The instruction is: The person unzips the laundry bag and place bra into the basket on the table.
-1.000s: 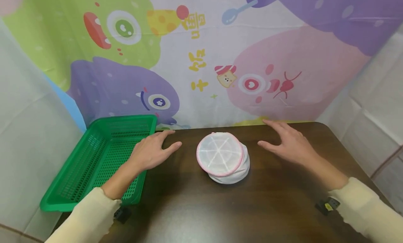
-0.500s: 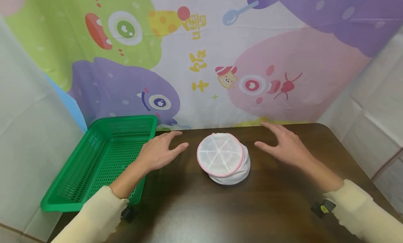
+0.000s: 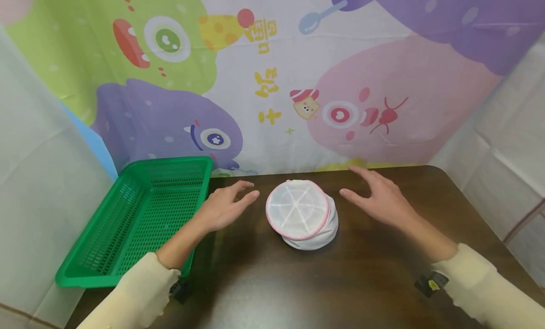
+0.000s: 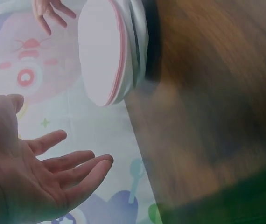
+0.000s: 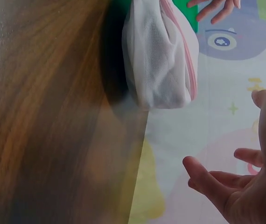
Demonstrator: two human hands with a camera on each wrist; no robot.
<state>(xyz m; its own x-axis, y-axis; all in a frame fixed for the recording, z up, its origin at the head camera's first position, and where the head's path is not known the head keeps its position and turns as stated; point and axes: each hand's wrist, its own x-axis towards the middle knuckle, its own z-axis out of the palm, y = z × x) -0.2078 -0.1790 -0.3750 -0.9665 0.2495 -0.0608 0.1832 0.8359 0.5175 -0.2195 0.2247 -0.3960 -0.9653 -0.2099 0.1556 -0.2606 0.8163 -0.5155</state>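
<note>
A round white mesh laundry bag (image 3: 296,209) with pink piping stands on the brown table, its spoked top tilted toward the left. My left hand (image 3: 225,207) hovers to its left, fingers relaxed and thumb spread apart. On the other side my right hand (image 3: 383,200) is held in much the same way, nothing in it. Neither hand touches the bag. In the left wrist view, a gap separates the left hand (image 4: 53,177) from the bag (image 4: 102,51). Creased fabric sides of the bag (image 5: 158,60) show in the right wrist view, apart from the right hand (image 5: 245,191).
A green plastic basket (image 3: 70,267) with perforated walls stands at the left of the table (image 3: 298,291), partly behind the left forearm. A cartoon-printed cloth (image 3: 272,144) hangs along the table's back edge. Pale walls (image 3: 511,144) rise at both sides.
Both hands have moved inward, the left to the right and the right to the left, so each is closer to the laundry bag. The bag and basket stay put.
</note>
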